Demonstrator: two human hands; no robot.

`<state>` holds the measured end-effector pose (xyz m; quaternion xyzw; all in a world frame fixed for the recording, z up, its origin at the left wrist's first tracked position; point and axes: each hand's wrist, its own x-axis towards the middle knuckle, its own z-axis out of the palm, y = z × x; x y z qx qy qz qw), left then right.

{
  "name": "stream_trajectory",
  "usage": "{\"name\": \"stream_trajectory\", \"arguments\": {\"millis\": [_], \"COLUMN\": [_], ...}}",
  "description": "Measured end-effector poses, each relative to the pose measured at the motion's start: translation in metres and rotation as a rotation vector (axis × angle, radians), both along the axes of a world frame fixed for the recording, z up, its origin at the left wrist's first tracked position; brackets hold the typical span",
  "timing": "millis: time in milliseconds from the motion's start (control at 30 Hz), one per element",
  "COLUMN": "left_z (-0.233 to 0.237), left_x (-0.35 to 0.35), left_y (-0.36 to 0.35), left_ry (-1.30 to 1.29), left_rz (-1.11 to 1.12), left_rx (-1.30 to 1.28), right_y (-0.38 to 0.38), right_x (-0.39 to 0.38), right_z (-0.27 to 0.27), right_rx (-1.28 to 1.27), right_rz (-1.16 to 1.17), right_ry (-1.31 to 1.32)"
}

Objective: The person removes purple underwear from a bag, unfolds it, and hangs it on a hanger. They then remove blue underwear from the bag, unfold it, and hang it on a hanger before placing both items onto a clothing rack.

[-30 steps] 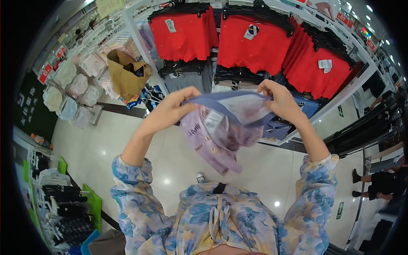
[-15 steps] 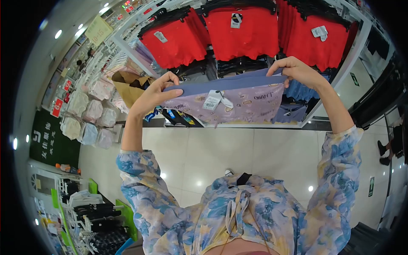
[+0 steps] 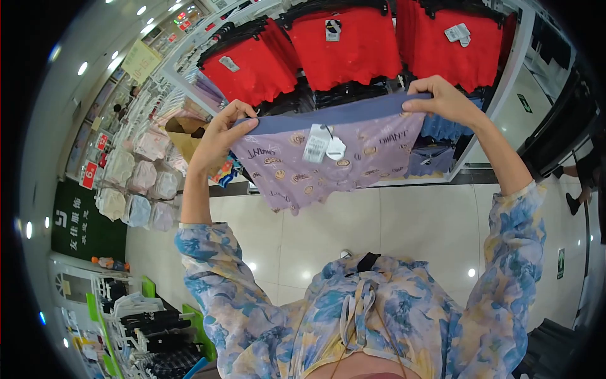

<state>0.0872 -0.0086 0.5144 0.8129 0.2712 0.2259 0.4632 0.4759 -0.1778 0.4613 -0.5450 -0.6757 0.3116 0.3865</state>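
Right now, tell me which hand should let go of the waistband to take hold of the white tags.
Left, probably. The left hand and the right hand both pinch the blue waistband of the purple shorts, but the white tags hang a little nearer the left hand.

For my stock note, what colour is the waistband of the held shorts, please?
The lilac printed fabric shorts' waistband is slate blue; head view.

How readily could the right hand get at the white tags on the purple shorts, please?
Probably yes, once freed: the right hand pinches one end of the purple shorts at the waistband. The white tags hang uncovered mid-waistband, nothing in front.
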Motion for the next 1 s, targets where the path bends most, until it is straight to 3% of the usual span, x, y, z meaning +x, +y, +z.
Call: {"name": "stream_trajectory", "arguments": {"millis": [233, 433, 500, 600, 633, 733, 800, 833, 900, 967, 1000], "left_z": [-0.015, -0.030, -0.032, -0.070, -0.065, -0.152, -0.229, -0.267, -0.336, -0.380, -0.397], "left_x": [-0.015, -0.010, -0.014, -0.029, -0.026, -0.053, -0.074, -0.085, -0.111, -0.123, -0.125], "left_y": [0.019, 0.015, 0.014, 0.037, 0.017, 0.033, 0.034, 0.026, 0.004, -0.030, -0.051], "left_ry": [0.091, -0.107, 0.027, -0.032, 0.059, 0.088, 0.166, 0.273, 0.591, 0.741, 0.586], "left_rz": [0.034, 0.113, 0.184, 0.136, 0.196, 0.102, 0.000, 0.009, -0.028, -0.031, -0.033], "left_rx": [0.108, 0.062, 0.085, 0.117, 0.091, 0.072, 0.055, 0.210, 0.001, -0.111, -0.247], "right_y": [0.002, -0.002, -0.006, -0.009, -0.008, -0.014, -0.021, -0.024, -0.027, -0.035, -0.035], "right_x": [0.021, 0.026, 0.023, 0.014, 0.016, 0.008, -0.011, -0.022, -0.049, -0.082, -0.096], "right_z": [-0.005, -0.007, -0.005, -0.009, -0.020, -0.064, -0.098, -0.124, -0.176, -0.188, -0.210], "right_rx": [0.086, 0.093, 0.084, 0.079, 0.002, -0.075, -0.070, 0.085, 0.181, -0.261, -0.241], "right_rz": [-0.196, -0.247, -0.260, -0.262, -0.251, -0.185, -0.158, -0.136, -0.128, -0.094, -0.056], "right_ry": [0.070, 0.158, 0.160, 0.169, 0.132, 0.081, -0.121, -0.124, -0.156, 0.118, 0.133]}}
